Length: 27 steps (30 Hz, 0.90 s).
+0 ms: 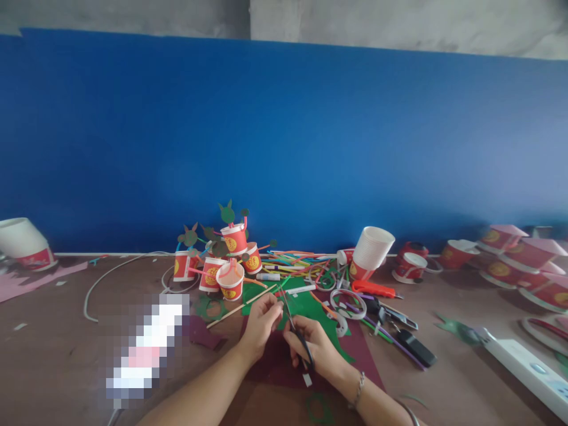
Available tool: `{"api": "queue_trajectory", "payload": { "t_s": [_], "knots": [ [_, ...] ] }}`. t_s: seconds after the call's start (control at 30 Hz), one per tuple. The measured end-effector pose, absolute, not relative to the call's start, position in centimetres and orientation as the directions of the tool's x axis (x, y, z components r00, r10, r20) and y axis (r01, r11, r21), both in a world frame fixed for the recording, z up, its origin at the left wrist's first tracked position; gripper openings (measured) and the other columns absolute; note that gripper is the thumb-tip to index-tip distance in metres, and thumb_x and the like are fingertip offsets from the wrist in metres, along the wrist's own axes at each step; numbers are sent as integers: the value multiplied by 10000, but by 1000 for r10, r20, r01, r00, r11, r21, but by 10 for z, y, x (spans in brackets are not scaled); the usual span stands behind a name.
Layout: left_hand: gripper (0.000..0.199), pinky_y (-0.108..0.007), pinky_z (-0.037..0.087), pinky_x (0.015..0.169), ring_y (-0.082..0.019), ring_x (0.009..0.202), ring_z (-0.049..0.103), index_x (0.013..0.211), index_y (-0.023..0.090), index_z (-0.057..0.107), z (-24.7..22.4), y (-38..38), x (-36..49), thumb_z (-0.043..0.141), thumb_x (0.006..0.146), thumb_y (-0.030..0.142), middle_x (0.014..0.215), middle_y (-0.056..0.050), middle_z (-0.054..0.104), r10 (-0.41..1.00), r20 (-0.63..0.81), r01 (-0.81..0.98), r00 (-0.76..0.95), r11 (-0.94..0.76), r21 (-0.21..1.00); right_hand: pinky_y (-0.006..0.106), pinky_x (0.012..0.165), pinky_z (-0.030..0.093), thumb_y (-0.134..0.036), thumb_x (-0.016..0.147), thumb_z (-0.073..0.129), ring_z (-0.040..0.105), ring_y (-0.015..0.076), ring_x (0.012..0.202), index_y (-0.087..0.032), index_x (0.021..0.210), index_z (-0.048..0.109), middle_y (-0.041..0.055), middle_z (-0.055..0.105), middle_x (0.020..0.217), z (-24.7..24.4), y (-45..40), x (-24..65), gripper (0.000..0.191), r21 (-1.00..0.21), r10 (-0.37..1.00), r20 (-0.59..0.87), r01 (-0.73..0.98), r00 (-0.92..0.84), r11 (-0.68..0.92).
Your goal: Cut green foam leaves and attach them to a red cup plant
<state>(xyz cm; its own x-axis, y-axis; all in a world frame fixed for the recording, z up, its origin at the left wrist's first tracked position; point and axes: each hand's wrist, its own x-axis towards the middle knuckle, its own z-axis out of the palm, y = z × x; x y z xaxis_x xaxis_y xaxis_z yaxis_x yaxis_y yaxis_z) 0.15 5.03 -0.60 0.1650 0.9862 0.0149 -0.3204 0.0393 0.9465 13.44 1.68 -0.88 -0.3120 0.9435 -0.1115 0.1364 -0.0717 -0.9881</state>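
Note:
My right hand [314, 343] grips a pair of scissors [293, 324] with dark handles, the blades pointing away from me and slightly parted. Just left of the blades, my left hand [261, 322] is closed in a pinch, and whatever is between its fingertips is too small to make out. Beneath both hands lie a green paper sheet [307, 305] and a dark maroon sheet [364, 370]. A small white scrap [307, 380] rests below the scissors. A thin wooden stick [242, 306] slants beside my left hand.
Red paper cups [231, 289] with green paper heads stand behind. Colored pipe cleaners [293, 258], a tape roll [348, 303], a stack of cups [373, 248], an orange cutter [373, 289] and a black key fob [416, 348] lie around. A power strip [528, 370] sits right; a blurred-out object [148, 349] left.

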Motion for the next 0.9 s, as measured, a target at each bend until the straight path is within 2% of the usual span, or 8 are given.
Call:
{"api": "queue_trajectory", "payload": {
  "t_s": [0.47,0.7,0.9],
  "knots": [
    [319,-188,163,418,-42,401,242,602,185,407,-7,51,1,637,675,394,442,97,345,979,-21,-320,203,87,944,144,317,327,-548,736,579,521,86,376,-165,734,498,-47,532,496,-10,18,137,391,-988,935,-123,134,-332,-82],
    [292,-187,167,423,-44,413,252,616,182,414,-7,51,0,631,676,369,447,93,360,973,-33,-331,228,109,937,144,310,342,-532,722,599,522,87,380,-161,737,494,-50,530,491,-4,17,135,385,-989,930,-140,99,-340,-113],
    [284,-189,166,417,-43,405,282,620,181,413,-6,53,-3,629,676,357,462,88,389,969,-30,-330,244,112,938,136,288,293,-506,721,603,497,77,340,-148,717,520,-48,526,455,5,17,136,367,-981,929,-179,137,-324,-141]
  ]
}}
